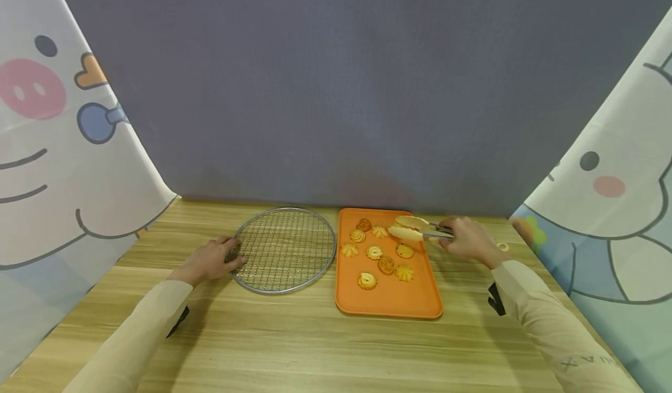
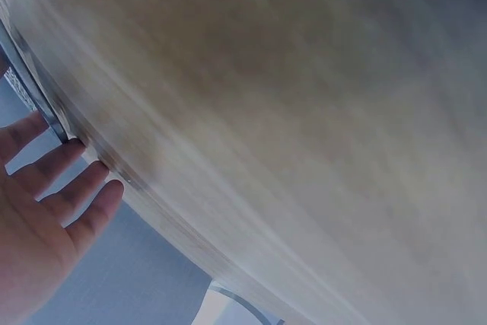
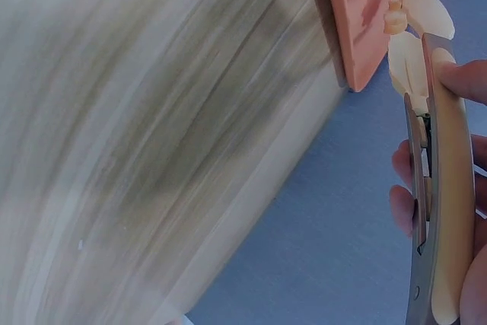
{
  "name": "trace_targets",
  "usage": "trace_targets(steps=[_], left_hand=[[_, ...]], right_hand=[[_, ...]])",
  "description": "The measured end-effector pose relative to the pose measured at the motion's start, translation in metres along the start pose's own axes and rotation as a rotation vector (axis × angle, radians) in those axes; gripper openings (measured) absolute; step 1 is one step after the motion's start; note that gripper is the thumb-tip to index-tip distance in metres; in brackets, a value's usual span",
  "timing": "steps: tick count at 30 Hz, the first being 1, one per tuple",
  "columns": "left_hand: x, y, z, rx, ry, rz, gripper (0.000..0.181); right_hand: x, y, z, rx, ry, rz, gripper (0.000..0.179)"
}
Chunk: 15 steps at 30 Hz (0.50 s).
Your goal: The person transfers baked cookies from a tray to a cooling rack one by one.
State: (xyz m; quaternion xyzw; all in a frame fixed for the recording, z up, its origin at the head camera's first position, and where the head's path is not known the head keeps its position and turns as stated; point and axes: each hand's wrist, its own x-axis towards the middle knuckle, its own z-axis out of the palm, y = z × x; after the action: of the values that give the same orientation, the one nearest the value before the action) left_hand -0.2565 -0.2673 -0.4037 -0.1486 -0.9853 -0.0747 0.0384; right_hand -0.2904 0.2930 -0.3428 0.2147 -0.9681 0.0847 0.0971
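My left hand (image 1: 209,260) rests at the left rim of a round wire rack (image 1: 286,250), its fingertips touching the metal edge. From the left wrist, these fingers (image 2: 55,167) look loosely extended beside the rim. With my right hand (image 1: 467,239) I hold food tongs (image 3: 450,188), thumb on one arm and fingers round the other. Their cream tips (image 1: 405,233) reach over the back right of an orange tray (image 1: 388,301). A small cookie (image 3: 395,20) shows between the tips in the right wrist view; whether they pinch it, I cannot tell.
Several other cookies (image 1: 386,265) of different shapes lie spread on the tray. Tray and rack stand side by side on the wood-grain table (image 1: 273,340). A grey panel (image 1: 336,119) rises behind, with printed cloths at both sides. A small pale ring (image 1: 502,246) shows by my right wrist.
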Motion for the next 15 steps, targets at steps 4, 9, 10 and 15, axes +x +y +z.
trace_targets(steps=[4, 9, 10, 15], left_hand=[[0.000, -0.002, 0.001, 0.001, 0.001, 0.001, 0.057], [0.000, -0.001, 0.001, 0.006, 0.001, -0.002, 0.057], [0.000, -0.001, 0.000, 0.007, 0.001, -0.002, 0.058], [-0.001, 0.000, -0.001, 0.007, 0.000, 0.001, 0.058]], right_hand=[[0.002, -0.005, -0.004, -0.016, 0.023, -0.019, 0.033], [0.005, -0.014, -0.006, -0.030, 0.049, -0.042, 0.032], [0.005, -0.016, -0.005, -0.033, 0.054, -0.044, 0.033], [0.011, -0.029, -0.002, -0.037, 0.061, -0.066, 0.035]])
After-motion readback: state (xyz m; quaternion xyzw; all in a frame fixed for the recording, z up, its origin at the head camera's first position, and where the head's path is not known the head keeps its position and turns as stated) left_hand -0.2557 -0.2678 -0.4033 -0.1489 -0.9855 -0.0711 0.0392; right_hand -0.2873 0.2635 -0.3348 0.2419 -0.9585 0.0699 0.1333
